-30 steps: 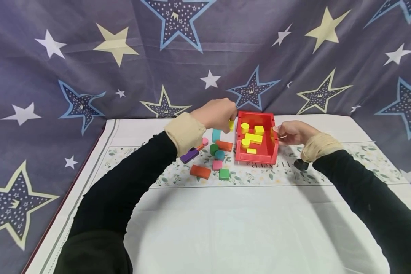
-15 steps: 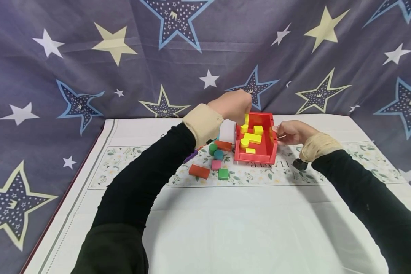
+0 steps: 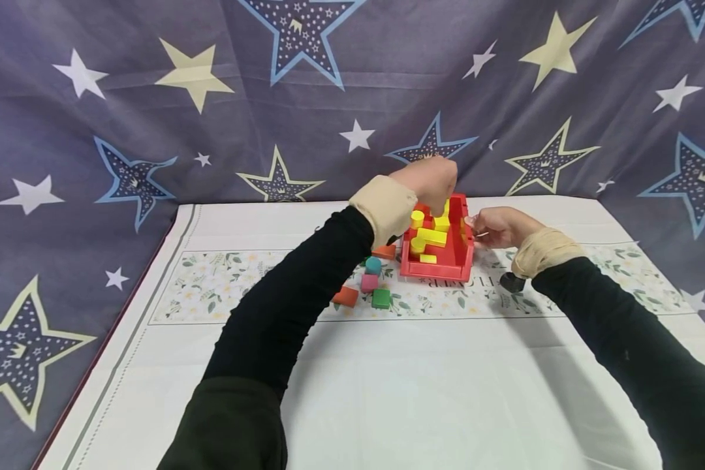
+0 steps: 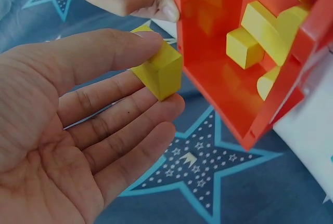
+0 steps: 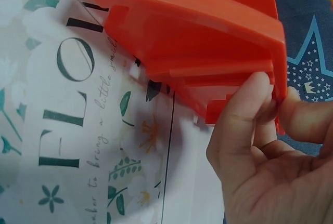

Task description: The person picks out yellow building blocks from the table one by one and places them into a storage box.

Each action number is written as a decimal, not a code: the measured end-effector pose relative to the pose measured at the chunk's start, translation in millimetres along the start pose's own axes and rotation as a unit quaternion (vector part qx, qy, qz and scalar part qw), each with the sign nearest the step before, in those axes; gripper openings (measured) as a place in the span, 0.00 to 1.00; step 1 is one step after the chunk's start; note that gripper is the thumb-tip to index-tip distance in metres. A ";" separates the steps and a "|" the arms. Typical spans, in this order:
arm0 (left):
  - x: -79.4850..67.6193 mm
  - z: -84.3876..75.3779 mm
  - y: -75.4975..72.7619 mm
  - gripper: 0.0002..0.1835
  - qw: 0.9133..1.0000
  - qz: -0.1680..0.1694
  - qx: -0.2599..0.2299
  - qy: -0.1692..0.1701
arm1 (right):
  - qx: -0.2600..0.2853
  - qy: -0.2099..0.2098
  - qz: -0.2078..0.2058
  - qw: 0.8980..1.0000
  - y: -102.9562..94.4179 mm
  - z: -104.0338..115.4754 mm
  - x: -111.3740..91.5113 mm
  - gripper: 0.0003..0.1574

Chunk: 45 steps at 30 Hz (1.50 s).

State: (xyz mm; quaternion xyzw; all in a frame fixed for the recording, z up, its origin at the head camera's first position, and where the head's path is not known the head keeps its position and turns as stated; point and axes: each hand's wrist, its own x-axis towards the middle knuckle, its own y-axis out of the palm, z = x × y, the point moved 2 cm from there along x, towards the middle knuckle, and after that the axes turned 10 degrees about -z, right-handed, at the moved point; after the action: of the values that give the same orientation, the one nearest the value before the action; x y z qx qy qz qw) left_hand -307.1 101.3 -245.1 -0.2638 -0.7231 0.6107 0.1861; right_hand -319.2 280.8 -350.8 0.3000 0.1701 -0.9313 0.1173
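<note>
Over the far end of a red bin (image 3: 437,269), my left hand (image 3: 430,179) pinches a yellow block (image 4: 164,70) between thumb and fingers; the left wrist view shows it beside the bin's rim. Inside the bin lie several yellow pieces, among them a cylinder (image 3: 417,245), a long block (image 3: 432,237) and a cube (image 4: 243,47). My right hand (image 3: 499,226) grips the bin's right wall, with its thumb and fingers on either side of the edge in the right wrist view (image 5: 270,146).
Left of the bin lie a green block (image 3: 381,298), a pink block (image 3: 369,282), a teal piece (image 3: 373,265) and orange blocks (image 3: 345,297), partly behind my left sleeve. A small black round object (image 3: 512,282) lies by my right wrist. A star-printed cloth (image 3: 352,78) hangs behind the table.
My left hand has moved right with the yellow block, from beside the bin's left wall to over its far end. My right hand keeps its grip on the bin.
</note>
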 end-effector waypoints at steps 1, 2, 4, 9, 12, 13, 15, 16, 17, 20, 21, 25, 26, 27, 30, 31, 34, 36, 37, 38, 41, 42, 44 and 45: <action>2.8 -1.1 1.3 0.07 1.000 0.002 0.003 0.001 | 0.000 0.001 -0.002 1.000 -0.2 -0.2 0.3 0.09; 5.6 -1.9 3.1 0.06 1.000 0.003 0.007 0.001 | 0.000 -0.001 -0.002 1.000 -0.5 -0.6 0.9 0.08; 11.4 -2.9 6.9 0.04 1.000 0.010 0.014 -0.004 | 0.002 -0.002 -0.003 1.000 -0.5 -1.1 1.1 0.08; 21.3 -2.4 17.2 0.07 0.999 0.036 0.013 -0.038 | 0.010 -0.004 0.001 1.000 -1.0 -2.8 2.6 0.10; 22.8 -1.5 22.5 0.10 0.997 0.048 0.014 -0.053 | 0.011 -0.005 0.000 1.000 -0.8 -3.3 4.1 0.10; 22.5 -1.4 23.8 0.11 0.997 0.049 0.014 -0.056 | 0.011 -0.006 -0.001 1.000 -0.7 -3.3 4.5 0.09; 21.8 -1.5 26.1 0.12 0.997 0.050 0.010 -0.061 | 0.010 -0.008 0.000 1.000 -0.8 -3.4 5.3 0.09; 20.8 -1.3 26.8 0.12 0.997 0.051 0.008 -0.062 | 0.009 -0.009 0.001 1.000 -0.3 -3.1 5.5 0.09; 19.7 -1.3 27.2 0.12 0.997 0.050 0.006 -0.064 | 0.009 -0.009 0.002 1.000 -0.1 -2.9 5.6 0.09; 18.6 -2.2 28.5 0.12 0.996 0.052 -0.002 -0.074 | 0.009 -0.008 0.005 1.000 0.5 -2.0 4.5 0.09; 18.2 -2.9 28.5 0.13 0.995 0.053 -0.004 -0.079 | 0.009 -0.008 0.006 1.000 0.7 -1.7 4.1 0.09; 17.0 -8.0 28.9 0.18 0.992 0.070 -0.019 -0.099 | 0.007 -0.007 0.008 1.000 0.7 -1.0 3.3 0.10; 16.9 -9.5 29.5 0.19 0.992 0.074 -0.022 -0.103 | 0.007 -0.007 0.007 1.000 0.7 -1.1 3.3 0.11; 16.9 -10.9 30.3 0.20 0.991 0.077 -0.026 -0.108 | 0.008 -0.007 0.007 1.000 0.6 -1.2 3.2 0.11; 16.2 -14.1 33.0 0.20 0.989 0.079 -0.038 -0.116 | 0.013 -0.008 0.005 1.000 0.7 -1.9 3.1 0.11; 15.7 -14.9 33.8 0.20 0.989 0.077 -0.042 -0.115 | 0.015 -0.008 0.006 1.000 0.6 -2.3 2.8 0.12; 14.5 -16.3 36.7 0.16 0.991 0.070 -0.046 -0.108 | 0.019 -0.010 0.009 1.000 0.1 -3.3 2.5 0.12; 14.1 -17.0 38.5 0.15 0.992 0.068 -0.047 -0.099 | 0.019 -0.011 0.010 1.000 -0.1 -3.6 2.2 0.13; 14.2 -17.4 39.4 0.15 0.992 0.069 -0.046 -0.096 | 0.017 -0.011 0.012 1.000 -0.4 -3.8 2.2 0.13; 14.2 -17.9 40.1 0.15 0.992 0.071 -0.045 -0.094 | 0.016 -0.011 0.011 1.000 -0.6 -3.8 2.3 0.13; 15.4 -19.3 42.3 0.15 0.991 0.080 -0.039 -0.095 | 0.014 -0.010 0.008 1.000 -0.4 -3.4 2.5 0.13; 16.3 -19.8 43.3 0.14 0.991 0.083 -0.031 -0.095 | 0.013 -0.010 0.007 1.000 -0.3 -3.3 2.7 0.13; 18.1 -20.5 44.8 0.11 0.991 0.090 -0.018 -0.099 | 0.015 -0.009 0.006 1.000 -0.2 -3.2 3.3 0.13; 19.4 -20.7 46.3 0.09 0.991 0.090 -0.013 -0.100 | 0.017 -0.009 0.007 1.000 0.0 -3.2 3.4 0.13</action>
State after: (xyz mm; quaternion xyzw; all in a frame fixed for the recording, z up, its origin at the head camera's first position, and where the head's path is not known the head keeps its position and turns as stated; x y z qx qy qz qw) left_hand -303.1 134.7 -287.8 -0.2682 -0.7188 0.6391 0.0537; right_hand -320.2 281.7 -355.3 0.2946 0.1515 -0.9358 0.1204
